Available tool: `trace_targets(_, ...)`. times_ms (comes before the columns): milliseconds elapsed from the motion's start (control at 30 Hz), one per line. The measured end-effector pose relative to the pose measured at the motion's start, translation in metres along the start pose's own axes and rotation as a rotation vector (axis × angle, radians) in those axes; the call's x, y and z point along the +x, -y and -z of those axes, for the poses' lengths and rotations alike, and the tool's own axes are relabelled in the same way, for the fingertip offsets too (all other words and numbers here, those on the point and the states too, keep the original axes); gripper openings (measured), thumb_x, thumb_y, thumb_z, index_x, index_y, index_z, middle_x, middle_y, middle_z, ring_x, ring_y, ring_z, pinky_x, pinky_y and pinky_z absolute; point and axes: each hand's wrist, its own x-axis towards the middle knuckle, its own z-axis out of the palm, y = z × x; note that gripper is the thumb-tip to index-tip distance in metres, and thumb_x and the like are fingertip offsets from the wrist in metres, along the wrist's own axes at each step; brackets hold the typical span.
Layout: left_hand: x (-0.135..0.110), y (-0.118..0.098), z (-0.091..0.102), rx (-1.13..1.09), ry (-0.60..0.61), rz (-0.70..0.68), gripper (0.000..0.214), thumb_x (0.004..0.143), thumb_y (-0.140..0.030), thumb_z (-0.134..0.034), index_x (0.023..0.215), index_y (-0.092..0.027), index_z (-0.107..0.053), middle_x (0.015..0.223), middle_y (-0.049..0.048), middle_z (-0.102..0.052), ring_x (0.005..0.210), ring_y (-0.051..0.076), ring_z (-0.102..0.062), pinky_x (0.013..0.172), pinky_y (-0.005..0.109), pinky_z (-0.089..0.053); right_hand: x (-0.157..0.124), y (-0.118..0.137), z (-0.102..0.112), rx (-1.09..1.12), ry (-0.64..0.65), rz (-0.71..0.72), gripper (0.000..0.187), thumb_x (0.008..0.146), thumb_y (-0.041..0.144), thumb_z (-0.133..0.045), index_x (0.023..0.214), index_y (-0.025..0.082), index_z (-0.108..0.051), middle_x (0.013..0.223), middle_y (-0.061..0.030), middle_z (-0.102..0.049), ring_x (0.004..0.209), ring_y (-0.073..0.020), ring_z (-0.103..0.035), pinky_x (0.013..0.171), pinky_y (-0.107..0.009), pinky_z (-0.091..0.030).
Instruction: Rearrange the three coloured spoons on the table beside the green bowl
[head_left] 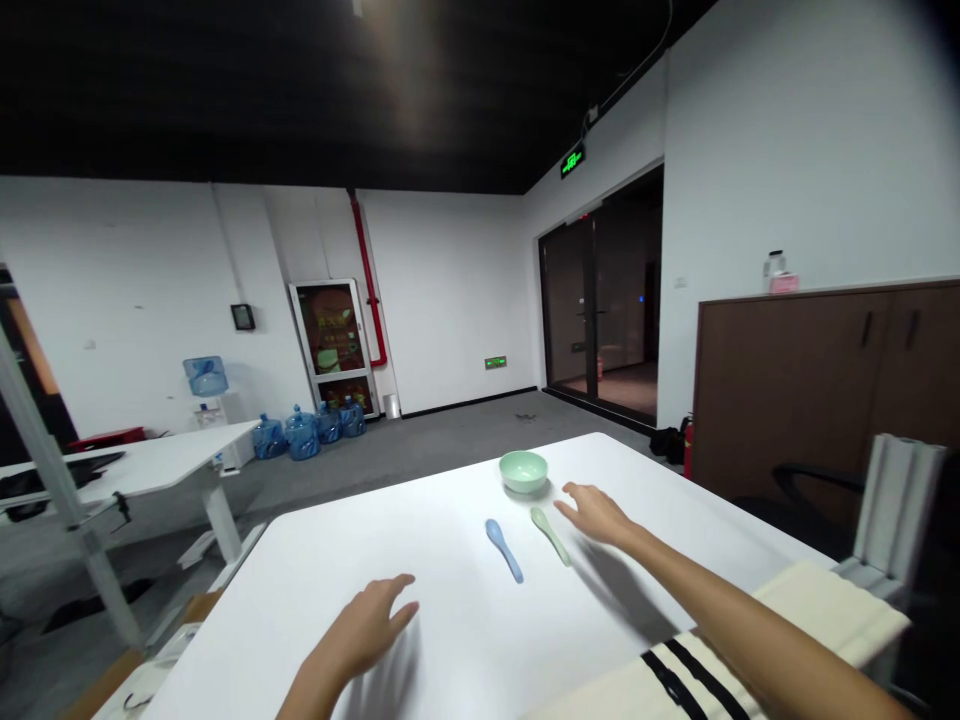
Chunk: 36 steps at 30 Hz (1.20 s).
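Observation:
A light green bowl (523, 471) stands upright near the far edge of the white table (330, 560). In front of it lie a blue spoon (503, 550) and a pale green spoon (551, 537), side by side with a gap between them. My right hand (596, 514) hovers just right of the bowl and the green spoon, fingers apart and holding nothing. Over the table's left part is my left hand (375, 622), its thumb and fingers spread with nothing in them. The blue spoon is the closest thing to it.
A cream cloth (817, 610) with black stripes lies along the table's right front, under my right forearm. An aluminium post (896, 500) rises at the right edge. A brown cabinet (787, 380) stands beyond it. Water bottles (302, 435) sit on the floor behind a second table (172, 455).

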Motion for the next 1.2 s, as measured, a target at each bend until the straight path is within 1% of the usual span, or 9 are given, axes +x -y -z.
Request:
trace_targets(133,0.002,0.002,-0.001,0.001,0.018,-0.006,0.061,0.087,-0.061,-0.037,0.137,-0.027,-0.048,0.137,0.0067,-0.056,0.126,0.027,-0.050,0.103,0.039,-0.039,0.024,-0.027,0.009,-0.106,0.053,-0.134,0.045,0.089,0.048,-0.046,0.110,0.014,-0.065,0.111,-0.0173,-0.067,0.103,-0.0268,-0.063,0.081,-0.032,-0.043)
trace_targets(233,0.002,0.003,-0.001,0.006,0.019,-0.006,0.060,0.088,-0.060,-0.038,0.137,-0.027,-0.049,0.137,0.0069,-0.056,0.126,0.027,-0.050,0.103,0.040,-0.039,0.033,-0.045,0.008,-0.190,0.086,-0.223,0.042,0.086,0.049,-0.049,0.102,0.014,-0.067,0.110,-0.0187,-0.066,0.099,-0.0289,-0.064,0.076,-0.034,-0.044)
trace_targets(367,0.003,0.003,-0.001,0.013,0.017,0.009,0.060,0.087,-0.059,-0.039,0.136,-0.026,-0.049,0.136,0.0068,-0.057,0.125,0.028,-0.050,0.103,0.040,-0.039,0.035,-0.065,-0.005,-0.205,0.125,-0.297,0.046,0.086,0.053,-0.046,0.099,0.013,-0.067,0.107,-0.0189,-0.067,0.096,-0.0299,-0.065,0.071,-0.034,-0.045)
trace_targets(433,0.003,0.003,-0.001,0.011,0.020,0.010,0.059,0.087,-0.058,-0.039,0.136,-0.027,-0.049,0.136,0.0064,-0.057,0.125,0.027,-0.051,0.103,0.040,-0.039,0.035,-0.075,-0.016,-0.203,0.153,-0.333,0.044,0.083,0.051,-0.052,0.101,0.013,-0.066,0.107,-0.0187,-0.067,0.096,-0.0300,-0.065,0.070,-0.034,-0.045)
trace_targets(567,0.005,0.004,-0.002,0.013,0.018,0.005,0.059,0.088,-0.059,-0.038,0.136,-0.028,-0.049,0.136,0.0061,-0.057,0.125,0.027,-0.050,0.103,0.040,-0.039,0.035,-0.092,-0.035,-0.201,0.215,-0.341,0.039,0.074,0.039,-0.063,0.103,0.014,-0.065,0.109,-0.0171,-0.066,0.097,-0.0298,-0.066,0.069,-0.033,-0.045)
trace_targets(700,0.004,0.002,0.000,0.022,0.026,0.006,0.059,0.088,-0.058,-0.038,0.136,-0.027,-0.049,0.136,0.0065,-0.056,0.126,0.027,-0.050,0.104,0.040,-0.038,0.035,-0.099,-0.043,-0.184,0.231,-0.339,0.033,0.073,0.026,-0.063,0.102,0.013,-0.064,0.108,-0.0166,-0.067,0.094,-0.0284,-0.066,0.066,-0.031,-0.045)
trace_targets(900,0.002,-0.004,0.003,0.033,0.034,0.019,0.057,0.089,-0.055,-0.039,0.137,-0.027,-0.049,0.136,0.0066,-0.057,0.126,0.027,-0.050,0.104,0.040,-0.038,0.050,-0.083,-0.030,-0.143,0.136,-0.317,0.027,0.079,0.033,-0.057,0.096,0.015,-0.064,0.103,-0.0158,-0.067,0.087,-0.0267,-0.067,0.064,-0.030,-0.043)
trace_targets(1067,0.003,-0.003,0.002,0.017,0.027,0.025,0.057,0.088,-0.057,-0.039,0.137,-0.028,-0.049,0.137,0.0060,-0.056,0.126,0.027,-0.049,0.104,0.040,-0.038,0.083,-0.045,-0.017,-0.123,0.003,-0.277,0.030,0.081,0.037,-0.052,0.095,0.016,-0.068,0.102,-0.0163,-0.068,0.088,-0.0255,-0.066,0.065,-0.029,-0.043)
trace_targets(1200,0.002,0.000,0.001,0.008,0.026,0.041,0.056,0.088,-0.057,-0.040,0.136,-0.029,-0.049,0.135,0.0055,-0.057,0.125,0.028,-0.050,0.103,0.041,-0.039,0.113,-0.016,-0.021,-0.114,-0.051,-0.248,0.028,0.080,0.037,-0.052,0.091,0.017,-0.069,0.102,-0.0148,-0.069,0.090,-0.0265,-0.065,0.067,-0.030,-0.044)
